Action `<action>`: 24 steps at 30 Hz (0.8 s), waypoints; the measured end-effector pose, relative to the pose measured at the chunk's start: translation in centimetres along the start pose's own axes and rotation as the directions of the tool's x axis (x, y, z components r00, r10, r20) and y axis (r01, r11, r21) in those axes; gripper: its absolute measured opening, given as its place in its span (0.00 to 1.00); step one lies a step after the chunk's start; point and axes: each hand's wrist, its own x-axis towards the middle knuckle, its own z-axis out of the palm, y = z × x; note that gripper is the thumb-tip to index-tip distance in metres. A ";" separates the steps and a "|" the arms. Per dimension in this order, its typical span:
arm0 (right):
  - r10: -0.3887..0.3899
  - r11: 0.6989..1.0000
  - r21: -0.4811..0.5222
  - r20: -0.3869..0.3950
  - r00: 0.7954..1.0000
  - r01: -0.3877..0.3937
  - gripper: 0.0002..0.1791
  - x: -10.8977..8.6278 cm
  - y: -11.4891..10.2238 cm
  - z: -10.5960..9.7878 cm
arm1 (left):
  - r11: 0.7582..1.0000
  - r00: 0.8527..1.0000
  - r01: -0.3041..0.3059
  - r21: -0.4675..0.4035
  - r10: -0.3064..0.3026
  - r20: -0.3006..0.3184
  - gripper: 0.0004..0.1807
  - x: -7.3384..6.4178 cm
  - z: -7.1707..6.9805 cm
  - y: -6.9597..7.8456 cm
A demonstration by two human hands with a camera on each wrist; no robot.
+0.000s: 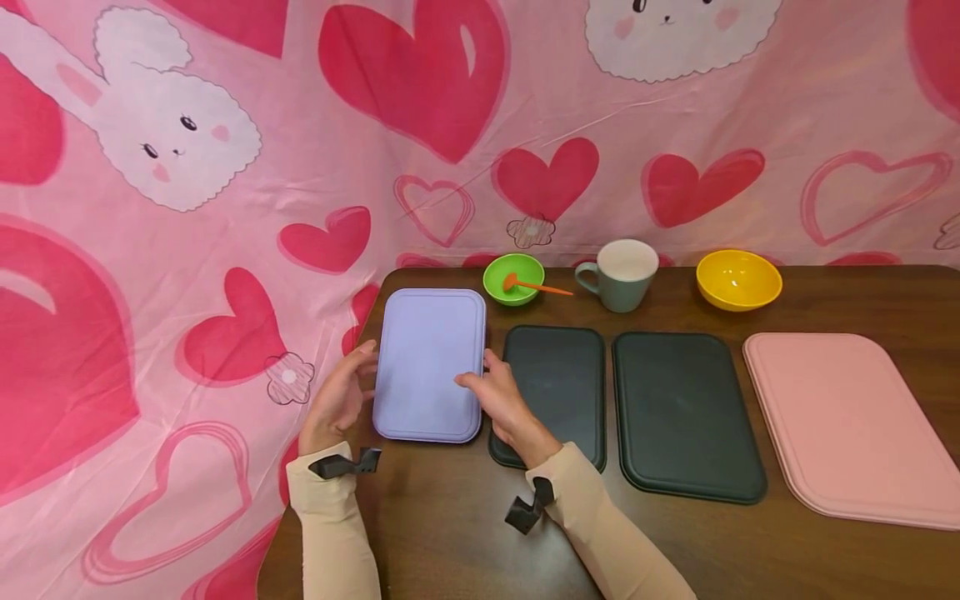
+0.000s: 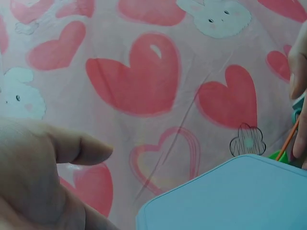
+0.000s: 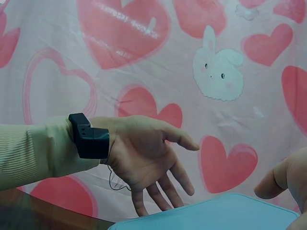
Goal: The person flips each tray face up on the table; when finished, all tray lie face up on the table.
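A lavender rectangular board (image 1: 429,362) with rounded corners lies at the table's left end, looking light blue in the wrist views. My left hand (image 1: 341,398) stands just off its left side, thumb and fingers spread with nothing between them; the left wrist view shows a gap between this hand (image 2: 43,177) and the board (image 2: 225,196). At the right edge is my right hand (image 1: 510,408), its thumb reaching over the board's top and its forefinger beside the edge. In the left wrist view that thumb hangs above the board, apart from the fingers.
Two dark boards (image 1: 558,392) (image 1: 686,417) and a pink board (image 1: 847,417) continue the row rightward. Behind stand a green bowl (image 1: 495,290) with an orange spoon (image 1: 543,289), a grey-green mug (image 1: 624,287) and a yellow bowl (image 1: 738,292). A heart-patterned cloth (image 1: 450,100) hangs behind the table.
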 end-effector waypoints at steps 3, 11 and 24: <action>-0.007 0.999 -0.032 -0.042 0.999 0.006 0.47 -0.2 -0.1 0.1 | 0.997 0.998 -0.038 -0.062 0.040 0.040 0.15 -0.2 -0.2 0.1; -0.035 0.998 -0.051 -0.119 0.992 0.029 0.48 -0.2 -0.2 0.3 | 0.982 0.990 -0.099 -0.161 0.113 0.080 0.20 -0.3 -0.3 0.4; -0.075 0.997 -0.018 -0.162 0.984 0.073 0.48 -0.4 -0.7 0.7 | 0.971 0.983 -0.144 -0.193 0.163 0.085 0.17 -0.8 0.2 0.7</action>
